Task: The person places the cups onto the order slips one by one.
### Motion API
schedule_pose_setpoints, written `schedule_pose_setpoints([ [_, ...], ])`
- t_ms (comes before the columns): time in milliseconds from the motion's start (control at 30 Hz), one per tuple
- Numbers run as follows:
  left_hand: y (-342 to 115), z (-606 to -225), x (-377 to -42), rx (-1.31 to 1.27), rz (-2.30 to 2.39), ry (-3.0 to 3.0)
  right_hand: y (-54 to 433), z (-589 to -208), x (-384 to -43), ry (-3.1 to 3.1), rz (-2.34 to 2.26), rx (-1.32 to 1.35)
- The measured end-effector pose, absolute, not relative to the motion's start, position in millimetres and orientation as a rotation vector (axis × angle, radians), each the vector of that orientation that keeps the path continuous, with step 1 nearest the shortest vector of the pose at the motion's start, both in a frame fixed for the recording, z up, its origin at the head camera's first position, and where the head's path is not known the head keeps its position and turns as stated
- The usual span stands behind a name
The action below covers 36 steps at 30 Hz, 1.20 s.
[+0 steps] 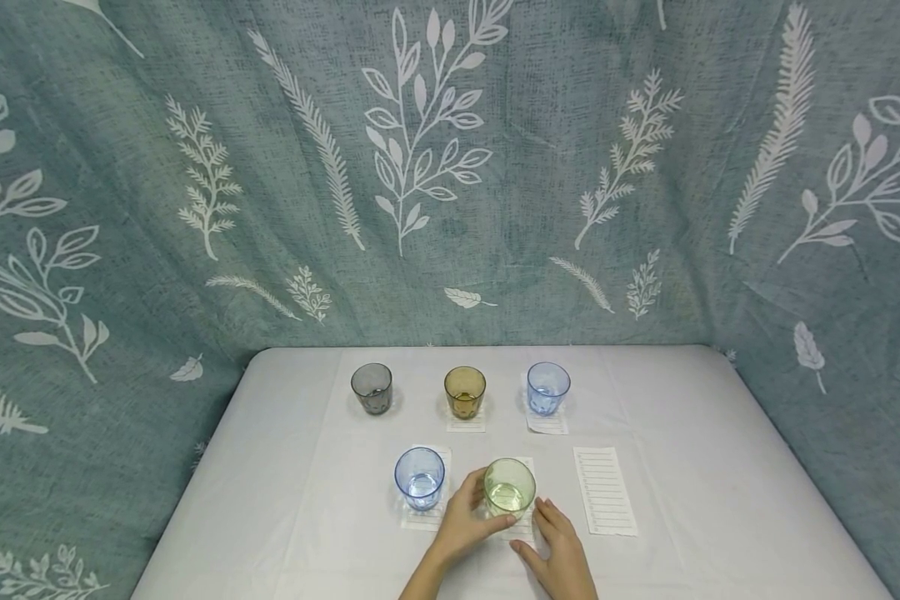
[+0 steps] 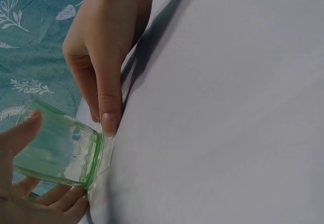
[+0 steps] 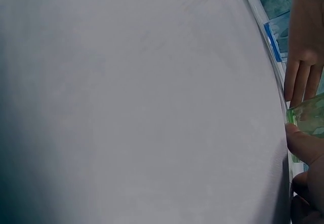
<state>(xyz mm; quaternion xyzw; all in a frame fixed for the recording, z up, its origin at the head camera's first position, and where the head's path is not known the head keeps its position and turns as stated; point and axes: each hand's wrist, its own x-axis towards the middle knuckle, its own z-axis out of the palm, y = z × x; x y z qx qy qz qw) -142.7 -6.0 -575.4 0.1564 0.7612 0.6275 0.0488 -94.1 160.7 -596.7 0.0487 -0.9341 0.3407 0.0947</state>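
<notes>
A light green glass (image 1: 510,487) stands upright at the front middle of the table, on a lined paper strip (image 1: 524,530). My left hand (image 1: 461,521) grips it from the left, thumb along the near side and fingers round the far side. In the left wrist view the thumb lies against the wall of the green glass (image 2: 61,143), fingers beneath. To the right of the glass is my right hand (image 1: 558,552), its thumb and fingers spread apart. Its fingertips come down at the paper's edge, close beside the glass base.
Left of my left hand, a blue glass (image 1: 420,479) stands on paper. Behind are a grey glass (image 1: 372,388), an amber glass (image 1: 465,392) and another blue glass (image 1: 547,387). A bare lined strip (image 1: 605,492) lies right of my right hand on the white table (image 1: 690,417).
</notes>
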Motion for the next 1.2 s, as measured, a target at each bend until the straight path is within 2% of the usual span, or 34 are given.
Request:
schedule_pose_setpoints([
  [600, 1, -574, -136, 0.453, 1.866, 2.342, 163, -598, -95, -2.774, 1.010, 0.160],
  [833, 4, -574, -132, 0.540, 1.875, 2.420, 163, -598, -95, -2.764, 1.016, 0.160],
  [1200, 5, -574, -133, 0.435, 1.853, 2.381, 162, -598, -96, -2.764, 1.014, 0.162],
])
